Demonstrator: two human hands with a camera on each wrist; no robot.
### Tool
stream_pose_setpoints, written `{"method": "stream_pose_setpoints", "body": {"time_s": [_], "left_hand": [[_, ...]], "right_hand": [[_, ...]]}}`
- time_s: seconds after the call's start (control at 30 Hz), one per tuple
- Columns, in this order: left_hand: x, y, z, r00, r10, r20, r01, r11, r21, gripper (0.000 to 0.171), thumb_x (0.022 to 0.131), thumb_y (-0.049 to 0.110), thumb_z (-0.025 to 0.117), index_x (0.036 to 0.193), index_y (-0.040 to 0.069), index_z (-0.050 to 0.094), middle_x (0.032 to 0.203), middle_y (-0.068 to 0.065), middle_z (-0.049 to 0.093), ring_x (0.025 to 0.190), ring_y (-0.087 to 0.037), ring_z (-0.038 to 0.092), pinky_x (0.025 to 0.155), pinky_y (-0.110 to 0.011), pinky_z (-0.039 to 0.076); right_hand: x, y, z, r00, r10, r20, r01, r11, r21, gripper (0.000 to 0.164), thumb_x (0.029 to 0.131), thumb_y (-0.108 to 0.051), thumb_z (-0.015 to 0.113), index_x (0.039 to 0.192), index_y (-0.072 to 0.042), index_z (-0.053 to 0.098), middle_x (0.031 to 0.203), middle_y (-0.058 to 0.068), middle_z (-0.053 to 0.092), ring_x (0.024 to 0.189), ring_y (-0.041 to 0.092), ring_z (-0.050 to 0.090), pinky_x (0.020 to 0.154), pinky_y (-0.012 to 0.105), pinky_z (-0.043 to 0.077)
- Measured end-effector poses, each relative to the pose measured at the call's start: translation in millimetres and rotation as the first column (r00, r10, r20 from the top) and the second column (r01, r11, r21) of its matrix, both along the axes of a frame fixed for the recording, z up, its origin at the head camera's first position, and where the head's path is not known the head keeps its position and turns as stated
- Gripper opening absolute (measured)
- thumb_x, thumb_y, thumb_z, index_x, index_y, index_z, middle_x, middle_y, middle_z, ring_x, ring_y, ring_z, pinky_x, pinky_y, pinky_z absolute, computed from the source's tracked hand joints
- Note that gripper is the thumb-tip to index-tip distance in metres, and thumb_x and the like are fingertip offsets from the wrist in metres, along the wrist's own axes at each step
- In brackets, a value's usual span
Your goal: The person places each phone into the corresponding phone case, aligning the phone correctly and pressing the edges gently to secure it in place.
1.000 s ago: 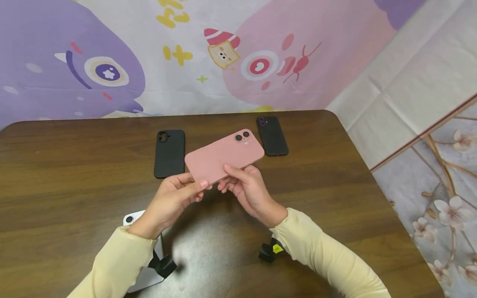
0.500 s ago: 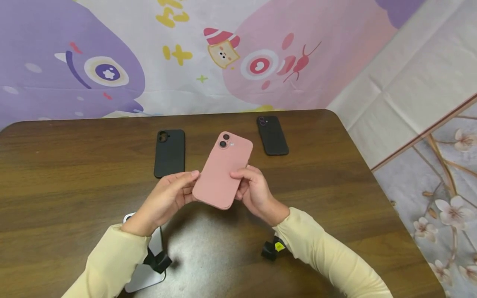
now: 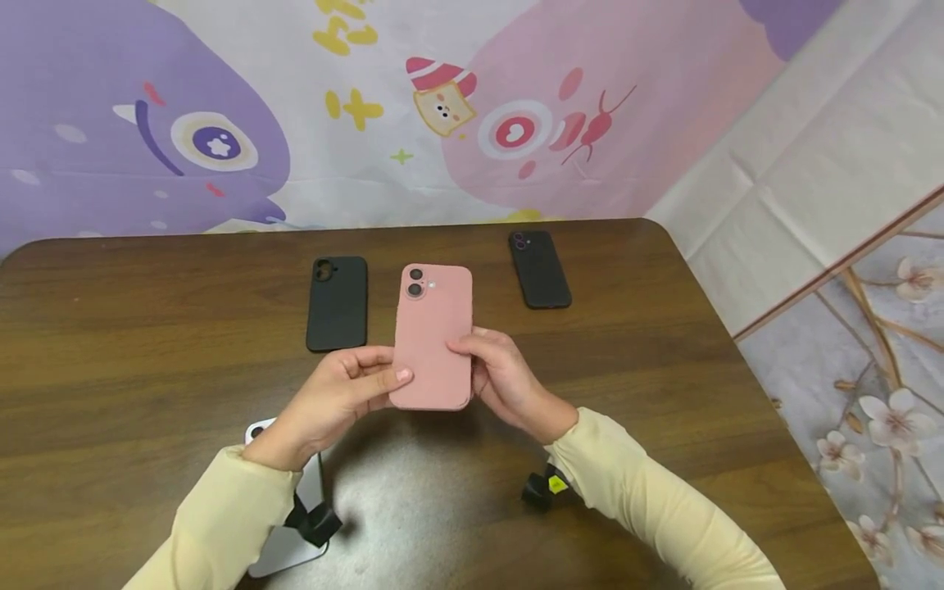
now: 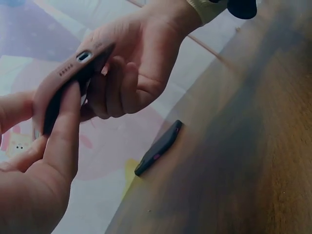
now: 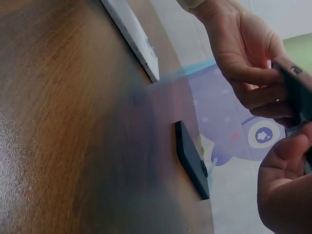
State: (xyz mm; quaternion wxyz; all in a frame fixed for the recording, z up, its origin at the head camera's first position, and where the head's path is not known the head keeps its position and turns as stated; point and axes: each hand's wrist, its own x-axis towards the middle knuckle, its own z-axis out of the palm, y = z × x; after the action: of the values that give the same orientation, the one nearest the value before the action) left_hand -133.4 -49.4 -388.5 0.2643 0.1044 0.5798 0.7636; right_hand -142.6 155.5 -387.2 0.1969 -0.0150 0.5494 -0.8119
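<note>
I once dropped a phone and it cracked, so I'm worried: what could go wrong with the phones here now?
The flat pink rectangular phone is held above the brown wood-grain table, gripped around its lower half by the left hand and right hand. If those hands slipped, it might fall and get scratched.

Also, the cream fabric left sleeve passes over a silver-white rectangular phone. Lowering the sleeve could perhaps bump or push that phone.
</note>
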Motion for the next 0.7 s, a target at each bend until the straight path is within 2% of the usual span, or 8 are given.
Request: {"method": "stream_pose_setpoints", "body": {"time_s": [0.03, 0.13, 0.3, 0.5, 0.7], "left_hand": [[0.0, 0.2, -0.2, 1.000, 0.010, -0.002, -0.010, 1.000, -0.002, 0.027, 0.090, 0.005, 0.059, 0.114, -0.008, 0.056, 0.094, 0.004, 0.070, 0.087, -0.009, 0.067, 0.079, -0.025, 0.057], [0.0, -0.1, -0.2, 1.000, 0.015, -0.009, -0.015, 1.000, 0.003, 0.041, 0.090, 0.004, 0.060, 0.124, -0.015, 0.046, 0.099, 0.003, 0.069, 0.090, -0.009, 0.067, 0.082, -0.025, 0.056], [1.0, -2.6, 1.1, 0.999, -0.037, -0.011, 0.038, 0.997, 0.071, 0.052, 0.088, 0.000, 0.060, 0.132, -0.017, 0.036, 0.107, 0.000, 0.066, 0.097, -0.010, 0.065, 0.087, -0.023, 0.054], [1.5, -4.2, -1.7, 0.999, -0.042, -0.019, 0.044, 0.991, 0.129, 0.049, 0.087, -0.004, 0.060, 0.130, -0.015, 0.039, 0.107, -0.001, 0.067, 0.098, -0.011, 0.065, 0.087, -0.025, 0.055], [1.9, -3.2, -5.5, 0.999, -0.036, -0.033, 0.042, 0.980, 0.195, 0.040, 0.087, -0.006, 0.059, 0.125, -0.007, 0.048, 0.107, -0.003, 0.067, 0.097, -0.012, 0.066, 0.087, -0.028, 0.055]], "right_hand": [[-0.2, 0.6, 0.1, 1.000, 0.009, -0.008, -0.009, 1.000, 0.000, 0.035, 0.090, -0.004, 0.041, 0.121, 0.014, 0.044, 0.087, -0.003, 0.067, 0.078, 0.006, 0.066, 0.067, 0.023, 0.057], [-0.5, 2.2, 1.1, 1.000, 0.018, -0.025, -0.018, 1.000, 0.010, 0.040, 0.093, -0.003, 0.042, 0.126, 0.019, 0.038, 0.090, -0.002, 0.066, 0.081, 0.006, 0.065, 0.070, 0.021, 0.057], [-1.9, 4.9, 1.7, 1.000, 0.013, -0.018, -0.014, 1.000, -0.003, 0.039, 0.095, -0.004, 0.040, 0.127, 0.019, 0.037, 0.090, -0.002, 0.067, 0.081, 0.005, 0.065, 0.071, 0.020, 0.057], [-2.2, 5.3, 1.4, 1.000, 0.027, -0.009, -0.027, 0.999, -0.044, 0.036, 0.097, -0.005, 0.039, 0.125, 0.017, 0.040, 0.091, -0.001, 0.067, 0.081, 0.006, 0.064, 0.071, 0.021, 0.056], [-2.3, 4.7, 0.4, 1.000, 0.024, 0.006, -0.023, 0.998, -0.062, 0.028, 0.098, -0.005, 0.037, 0.119, 0.011, 0.045, 0.091, 0.000, 0.068, 0.081, 0.007, 0.065, 0.072, 0.021, 0.057]]}}
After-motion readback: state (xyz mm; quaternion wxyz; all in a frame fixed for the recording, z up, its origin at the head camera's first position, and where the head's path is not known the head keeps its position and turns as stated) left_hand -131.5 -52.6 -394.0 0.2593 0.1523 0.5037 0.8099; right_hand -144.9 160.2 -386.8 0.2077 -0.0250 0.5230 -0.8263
